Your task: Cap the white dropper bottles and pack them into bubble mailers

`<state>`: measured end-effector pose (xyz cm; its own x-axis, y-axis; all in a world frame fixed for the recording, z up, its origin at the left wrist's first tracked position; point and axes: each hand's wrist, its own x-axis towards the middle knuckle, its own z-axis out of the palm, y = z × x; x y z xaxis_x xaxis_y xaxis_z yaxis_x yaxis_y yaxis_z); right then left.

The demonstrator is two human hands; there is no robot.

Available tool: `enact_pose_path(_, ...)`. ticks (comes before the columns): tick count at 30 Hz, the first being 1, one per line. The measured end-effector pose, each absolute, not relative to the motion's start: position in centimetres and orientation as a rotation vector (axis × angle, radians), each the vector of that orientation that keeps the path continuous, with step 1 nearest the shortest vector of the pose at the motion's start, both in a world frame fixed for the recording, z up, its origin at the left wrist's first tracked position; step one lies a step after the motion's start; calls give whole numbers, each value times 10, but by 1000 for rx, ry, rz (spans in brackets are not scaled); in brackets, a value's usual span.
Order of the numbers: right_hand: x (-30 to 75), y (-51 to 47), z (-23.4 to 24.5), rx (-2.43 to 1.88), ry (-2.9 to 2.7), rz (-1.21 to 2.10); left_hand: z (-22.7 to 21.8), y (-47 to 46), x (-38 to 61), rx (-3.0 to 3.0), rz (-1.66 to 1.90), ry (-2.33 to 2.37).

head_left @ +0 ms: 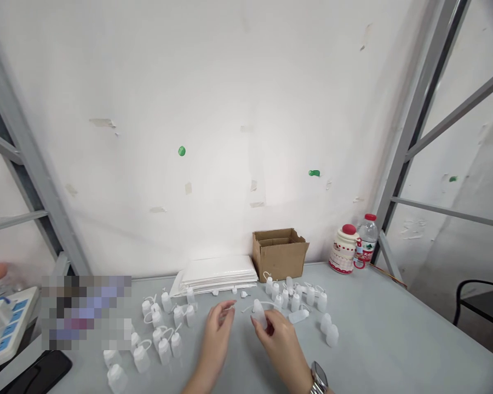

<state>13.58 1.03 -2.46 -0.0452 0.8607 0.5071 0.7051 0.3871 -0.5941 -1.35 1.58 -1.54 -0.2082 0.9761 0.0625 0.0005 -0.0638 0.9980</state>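
Note:
My right hand (278, 335) is closed round a small white plastic squeeze bottle (258, 312), held just above the grey table (386, 334). A thin curved spout tube runs from the bottle's top toward my left hand (217, 328), whose fingertips pinch the tube's end. A watch sits on my right wrist. Several similar small white bottles stand to the left (164, 336) and behind to the right (296, 298) of my hands.
A stack of white flat bags (217, 273) and an open cardboard box (280, 253) stand by the wall. A red-capped jar (345, 249) and a water bottle (367, 241) are at the back right. A black phone (36, 373) lies front left; grey rack posts flank the table.

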Motion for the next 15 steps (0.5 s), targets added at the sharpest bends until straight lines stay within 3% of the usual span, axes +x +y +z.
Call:
enact_pose_path(5,139,14,-30,-1362,-1843,115,-27,25,-13,1737,1317,1417)
enact_pose_path(10,140,15,-35,-1338,-1896,-31,-32,55,-3,2453,724,1542)
enact_pose_path(15,140,16,-38,-1370,-1968,-86,-32,79,5,2514,530,1709)
